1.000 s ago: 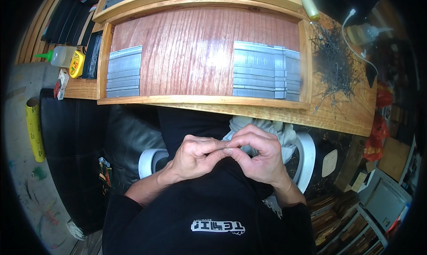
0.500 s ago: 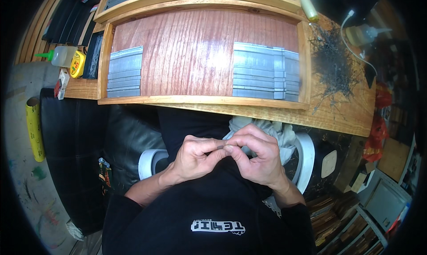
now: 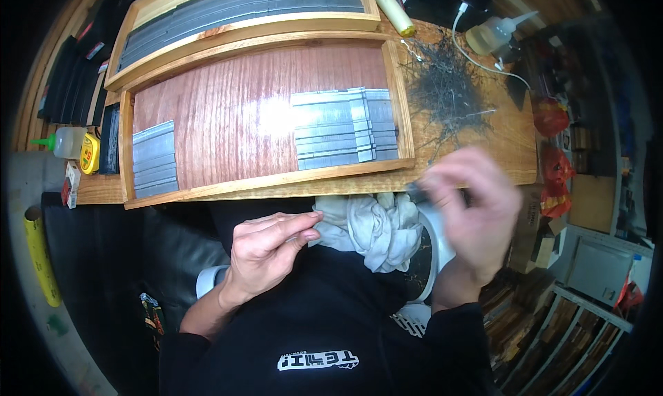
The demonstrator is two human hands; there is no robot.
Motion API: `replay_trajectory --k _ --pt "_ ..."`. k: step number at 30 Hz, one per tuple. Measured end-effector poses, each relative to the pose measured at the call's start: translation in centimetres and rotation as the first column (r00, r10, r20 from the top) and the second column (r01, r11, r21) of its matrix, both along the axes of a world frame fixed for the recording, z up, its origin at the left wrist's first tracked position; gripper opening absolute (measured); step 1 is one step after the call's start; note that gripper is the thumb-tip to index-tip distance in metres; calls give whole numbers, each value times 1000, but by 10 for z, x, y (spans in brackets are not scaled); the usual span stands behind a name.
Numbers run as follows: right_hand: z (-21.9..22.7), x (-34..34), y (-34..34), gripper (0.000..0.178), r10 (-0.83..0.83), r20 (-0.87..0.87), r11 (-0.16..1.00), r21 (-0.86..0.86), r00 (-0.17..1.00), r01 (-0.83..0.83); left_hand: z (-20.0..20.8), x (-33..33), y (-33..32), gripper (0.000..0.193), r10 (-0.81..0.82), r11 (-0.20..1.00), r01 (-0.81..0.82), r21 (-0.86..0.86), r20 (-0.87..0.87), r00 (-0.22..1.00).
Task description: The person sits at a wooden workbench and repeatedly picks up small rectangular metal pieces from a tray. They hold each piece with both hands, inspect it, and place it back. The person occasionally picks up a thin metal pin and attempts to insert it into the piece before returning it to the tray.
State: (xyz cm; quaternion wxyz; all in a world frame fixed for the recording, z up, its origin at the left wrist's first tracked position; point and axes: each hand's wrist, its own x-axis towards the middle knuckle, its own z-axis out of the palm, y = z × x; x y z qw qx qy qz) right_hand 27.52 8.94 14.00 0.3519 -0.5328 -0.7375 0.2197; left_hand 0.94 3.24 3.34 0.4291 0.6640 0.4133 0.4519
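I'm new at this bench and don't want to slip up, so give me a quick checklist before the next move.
1. Left hand clear of the nearer wooden tray: ok, it is apart from it, on the person's side of the table edge.
2. Right hand steady: not ok, it is motion-blurred.
3. Small dark piece firmly gripped: cannot tell, it is blurred at the right hand's fingertips.
4. Bare space between the tray's two groups of grey strips: ok, reddish wood shows there.
5. Tabletop beside the tray tidy: not ok, a heap of thin dark strands lies to its right.
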Motion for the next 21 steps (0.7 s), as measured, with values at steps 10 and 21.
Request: replay_trajectory --k 10,21 --pt "-52 -68 3 25 470 -333 883 164 818 -440 30 -2 38 35 -10 966 62 250 -203 979" --pt "-91 -68 -46 10 50 -560 822 -447 827 -353 11 -9 5 15 -198 656 359 -664 308 931"
